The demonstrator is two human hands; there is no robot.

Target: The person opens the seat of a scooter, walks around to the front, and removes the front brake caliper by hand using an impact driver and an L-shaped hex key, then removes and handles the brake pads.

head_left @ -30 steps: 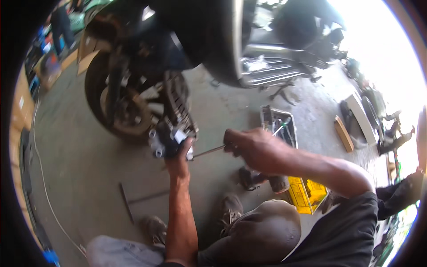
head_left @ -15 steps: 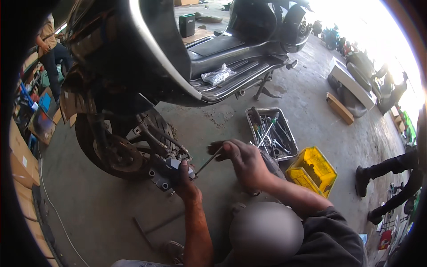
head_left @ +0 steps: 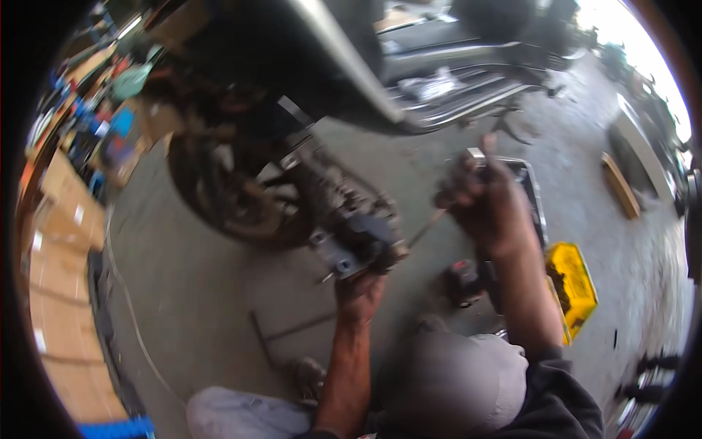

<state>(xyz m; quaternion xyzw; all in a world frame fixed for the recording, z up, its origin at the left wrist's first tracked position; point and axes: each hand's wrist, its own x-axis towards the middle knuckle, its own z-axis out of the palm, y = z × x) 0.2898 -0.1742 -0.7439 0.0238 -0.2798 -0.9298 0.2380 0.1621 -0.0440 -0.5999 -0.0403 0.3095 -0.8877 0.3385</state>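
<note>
Beside the scooter's dark rubber wheel [head_left: 234,197], your left hand [head_left: 360,287] gripped the underside of a grey metal brake caliper [head_left: 358,238] hanging off that wheel, while your right hand [head_left: 482,201] closed around a thin metal rod tool [head_left: 426,227] angled into the caliper; a yellow plastic crate [head_left: 574,282] sat at right.

Motorcycle repair workshop. A scooter [head_left: 307,66] stands on a stained concrete floor [head_left: 190,293]. A metal tool tray [head_left: 530,190], a yellow crate [head_left: 574,285] and cluttered shelves [head_left: 80,124] surround it.
</note>
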